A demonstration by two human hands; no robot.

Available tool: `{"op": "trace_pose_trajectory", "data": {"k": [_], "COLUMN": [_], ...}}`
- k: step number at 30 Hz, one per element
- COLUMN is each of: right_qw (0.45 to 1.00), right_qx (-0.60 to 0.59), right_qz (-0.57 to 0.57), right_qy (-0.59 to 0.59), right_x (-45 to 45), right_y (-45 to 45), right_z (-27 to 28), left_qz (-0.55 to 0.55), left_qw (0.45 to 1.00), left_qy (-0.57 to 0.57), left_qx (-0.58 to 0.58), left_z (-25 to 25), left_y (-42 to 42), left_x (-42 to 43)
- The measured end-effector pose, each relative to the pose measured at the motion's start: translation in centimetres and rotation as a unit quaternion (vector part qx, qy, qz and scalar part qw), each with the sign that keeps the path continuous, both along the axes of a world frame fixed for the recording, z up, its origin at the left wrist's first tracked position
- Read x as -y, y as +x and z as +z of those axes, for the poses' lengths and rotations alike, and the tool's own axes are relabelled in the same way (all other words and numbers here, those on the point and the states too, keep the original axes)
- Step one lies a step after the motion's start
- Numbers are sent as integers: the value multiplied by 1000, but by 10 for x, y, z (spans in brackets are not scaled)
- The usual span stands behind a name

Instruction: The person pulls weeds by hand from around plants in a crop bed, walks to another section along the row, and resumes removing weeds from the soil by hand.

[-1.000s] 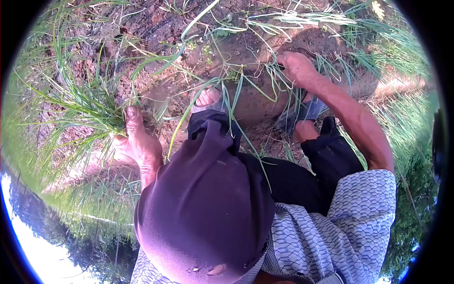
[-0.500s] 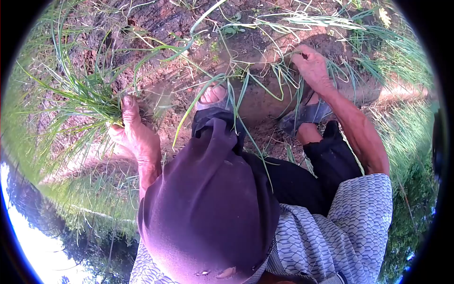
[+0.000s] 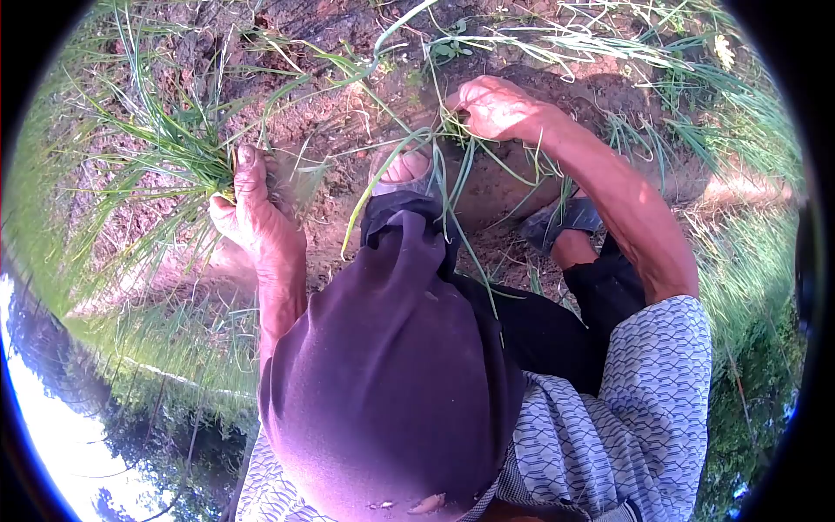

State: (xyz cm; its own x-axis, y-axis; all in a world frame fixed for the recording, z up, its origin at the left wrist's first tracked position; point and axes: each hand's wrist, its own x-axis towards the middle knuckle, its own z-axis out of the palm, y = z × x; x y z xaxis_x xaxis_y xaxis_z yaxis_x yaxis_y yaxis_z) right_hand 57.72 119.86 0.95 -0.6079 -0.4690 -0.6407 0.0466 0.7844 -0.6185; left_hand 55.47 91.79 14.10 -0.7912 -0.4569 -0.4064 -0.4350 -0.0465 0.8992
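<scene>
My left hand (image 3: 261,213) is wrapped round a thick bunch of green grass (image 3: 174,161), its blades fanning out to the left and its roots by my fingers. Above my left foot, to its right, my right hand (image 3: 491,109) is closed with thumb and fingertips together low over the soil, beside small green plants (image 3: 454,129). What those fingertips hold, if anything, is too small to make out. Long onion-like leaves (image 3: 435,165) droop between my hands and across my covered knee.
Brown soil (image 3: 348,113) lies around my sandalled feet. Long green leaves (image 3: 591,42) spread across the upper right. Dense grass (image 3: 748,252) grows on the right and more on the left. My purple-covered knee (image 3: 391,365) fills the lower middle.
My right hand has moved left, from beside my right foot to the plants near my left foot. My left hand still grips the grass bunch, and the view has shifted slightly.
</scene>
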Motion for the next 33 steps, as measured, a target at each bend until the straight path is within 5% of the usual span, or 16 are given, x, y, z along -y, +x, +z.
{"op": "trace_pose_trajectory", "data": {"k": [1,4,8,12,16,17,19,20,24,25,26,27,28,33], "right_qw": [999,994,973,976,928,897,906,930,925,920,831,666,441,514], "right_qx": [-52,50,-226,-212,-130,-203,-155,-194,-363,-192,-4,187,360,245], "right_qz": [16,-24,3,32,-318,-334,-363,-309,-108,-268,-403,-500,-552,-662], "right_qy": [-1,90,52,32,-148,-203,-153,-45,-23,-213,-385,-521,-609,-487], "right_x": [9,22,27,25,8,2,-8,-8,6,7,8,8,10,13], "right_y": [2,10,46,51,51,47,36,31,33,35,38,42,41,35], "right_z": [3,9,2,-12,-40,-39,-39,-29,-47,-59,-73,-86,-87,-82], "left_qz": [1,1,-23,-19,-19,-19,-21,-21,-43,-52,-38,-24,-9,-13], "left_qw": [1000,1000,1000,1000,1000,1000,1000,1000,997,994,997,999,1000,1000], "left_qy": [5,19,1,-1,-4,4,4,6,-42,-66,-52,-38,-23,-13], "left_qx": [-7,-18,8,9,6,2,8,2,49,74,52,31,10,24], "left_z": [-2,-10,-6,-9,-9,-9,-11,-14,-3,1,-2,-6,-10,-10], "left_y": [2,2,1,0,-3,-1,-1,0,-2,-3,-3,-3,-2,-3], "left_x": [2,5,0,2,7,8,9,9,-1,-4,-4,-3,-2,-2]}}
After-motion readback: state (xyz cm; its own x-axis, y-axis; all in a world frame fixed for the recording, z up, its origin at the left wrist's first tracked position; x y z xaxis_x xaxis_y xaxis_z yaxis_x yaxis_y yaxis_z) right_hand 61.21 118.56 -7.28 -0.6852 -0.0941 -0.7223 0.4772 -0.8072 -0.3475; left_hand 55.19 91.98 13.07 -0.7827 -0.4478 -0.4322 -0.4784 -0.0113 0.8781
